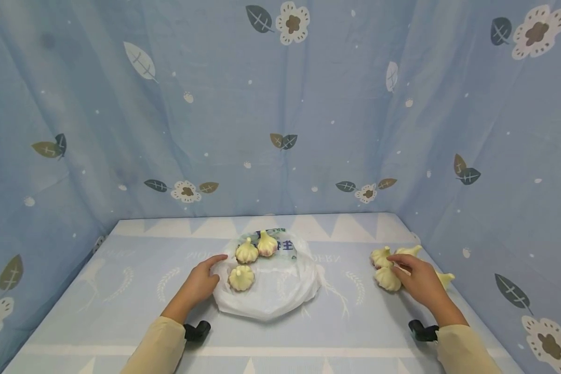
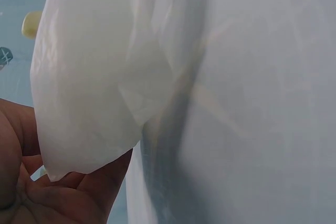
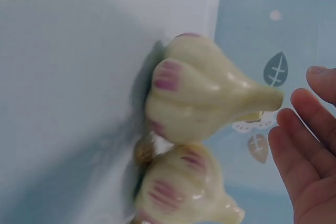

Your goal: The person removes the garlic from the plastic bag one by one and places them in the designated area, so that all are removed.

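Observation:
A white plastic bag (image 1: 280,296) with printed lettering lies on the table, its mouth spread wide. Three garlic bulbs, among them a front one (image 1: 241,278), sit within it. My left hand (image 1: 199,281) holds the bag's left rim; the film (image 2: 89,77) covers part of the fingers in the left wrist view. On the right, my right hand (image 1: 418,278) reaches over a group of several garlic bulbs (image 1: 387,279). In the right wrist view its fingers are loosely bent beside the stem of a purple-streaked garlic bulb (image 3: 194,87), with a small gap between. A second bulb (image 3: 178,187) stands against that one.
The table (image 1: 135,291) has a pale blue printed cover. Blue patterned curtains (image 1: 280,104) rise behind it and along both sides. Near the right curtain lies another garlic bulb (image 1: 445,279), partly behind my right hand. Black camera mounts (image 1: 197,331) are at both wrists.

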A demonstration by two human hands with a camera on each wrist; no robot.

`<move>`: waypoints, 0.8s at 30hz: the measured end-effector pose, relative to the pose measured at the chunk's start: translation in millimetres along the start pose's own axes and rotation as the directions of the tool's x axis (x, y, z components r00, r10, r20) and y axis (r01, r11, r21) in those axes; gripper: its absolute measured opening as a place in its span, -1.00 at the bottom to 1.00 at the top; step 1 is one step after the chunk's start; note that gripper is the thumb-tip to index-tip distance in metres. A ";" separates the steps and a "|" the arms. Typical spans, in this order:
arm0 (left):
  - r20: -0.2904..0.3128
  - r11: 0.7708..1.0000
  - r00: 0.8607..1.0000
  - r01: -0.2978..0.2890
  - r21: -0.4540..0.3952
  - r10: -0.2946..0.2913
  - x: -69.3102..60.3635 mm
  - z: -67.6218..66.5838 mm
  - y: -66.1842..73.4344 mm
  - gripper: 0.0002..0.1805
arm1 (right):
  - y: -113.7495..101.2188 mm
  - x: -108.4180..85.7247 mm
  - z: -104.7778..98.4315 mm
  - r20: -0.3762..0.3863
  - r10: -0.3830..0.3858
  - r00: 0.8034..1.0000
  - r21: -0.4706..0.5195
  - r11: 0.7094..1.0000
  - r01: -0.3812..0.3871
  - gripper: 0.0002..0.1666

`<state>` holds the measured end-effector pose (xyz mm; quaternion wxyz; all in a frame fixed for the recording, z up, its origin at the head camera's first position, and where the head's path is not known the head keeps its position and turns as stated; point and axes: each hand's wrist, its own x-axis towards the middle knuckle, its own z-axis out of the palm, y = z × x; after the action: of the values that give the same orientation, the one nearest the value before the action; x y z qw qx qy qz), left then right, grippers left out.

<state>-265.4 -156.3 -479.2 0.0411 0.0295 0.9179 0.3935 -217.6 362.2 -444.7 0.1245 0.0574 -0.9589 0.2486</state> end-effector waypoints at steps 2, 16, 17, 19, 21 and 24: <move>0.000 1.000 1.000 0.003 -0.001 -0.003 0.5 -0.4 -0.2 -0.35 | -3.1 2.1 -0.8 -0.017 -0.017 1.000 -0.005 1.000 0.017 -0.63; 0.009 1.000 1.000 0.005 -0.010 -0.005 -0.5 -2.2 0.0 -0.36 | -36.4 21.6 3.5 -0.048 -0.140 0.989 0.008 0.990 0.141 -0.68; 0.008 1.000 1.000 0.007 -0.012 -0.007 -0.7 -2.2 0.4 -0.36 | -39.5 23.1 4.1 -0.040 -0.145 0.989 0.014 0.989 0.145 -0.68; 0.009 1.000 1.000 0.011 -0.017 -0.011 -0.9 -2.0 0.5 -0.36 | -45.6 25.8 5.9 -0.022 -0.152 0.988 0.030 0.988 0.152 -0.67; 0.008 1.000 1.000 0.010 -0.020 -0.010 -1.1 -1.8 0.5 -0.36 | -50.6 28.4 8.8 -0.010 -0.162 0.987 0.039 0.986 0.162 -0.67; 0.006 1.000 1.000 0.012 -0.024 -0.012 -1.1 -1.7 0.3 -0.36 | -57.3 32.5 14.1 -0.006 -0.189 0.982 0.051 0.981 0.189 -0.67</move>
<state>-264.5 -157.5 -477.8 0.0463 0.0247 0.9132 0.4040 -241.9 303.9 -421.4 0.1466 0.1513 -0.9423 0.2603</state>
